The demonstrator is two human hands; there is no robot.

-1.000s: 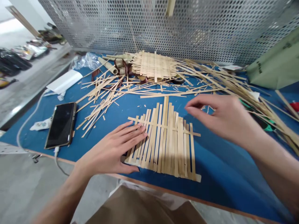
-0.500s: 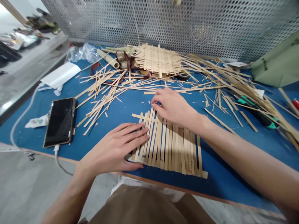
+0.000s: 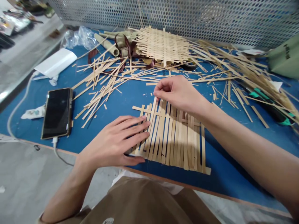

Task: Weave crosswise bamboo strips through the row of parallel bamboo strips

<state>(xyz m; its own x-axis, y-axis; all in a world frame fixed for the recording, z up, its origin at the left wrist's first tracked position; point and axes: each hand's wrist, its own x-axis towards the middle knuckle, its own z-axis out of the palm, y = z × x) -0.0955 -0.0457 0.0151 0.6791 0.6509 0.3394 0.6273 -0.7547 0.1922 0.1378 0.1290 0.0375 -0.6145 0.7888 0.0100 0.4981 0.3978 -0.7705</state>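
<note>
Several pale bamboo strips (image 3: 174, 146) lie side by side on the blue tabletop, running away from me. One crosswise strip (image 3: 136, 109) threads through them near their far ends, and another runs along the near edge. My left hand (image 3: 119, 138) rests flat with fingers spread over the left side of these strips. Between thumb and fingertips, my right hand (image 3: 171, 90) pinches the far end of one bamboo strip (image 3: 154, 109), which is lifted a little off the others. My right forearm and its shadow cover part of the far right side.
Behind lie a woven bamboo mat (image 3: 164, 45), bamboo tubes (image 3: 108, 45) and loose strips (image 3: 105, 90). A phone (image 3: 57, 112) on a cable sits left, near a white box (image 3: 56, 62). A green-black cutter (image 3: 271, 107) is at right, before a green bag (image 3: 285, 59).
My right hand has raised the far end of one strip above the others. My left hand stays flat in place. The view has tilted slightly downward.
</note>
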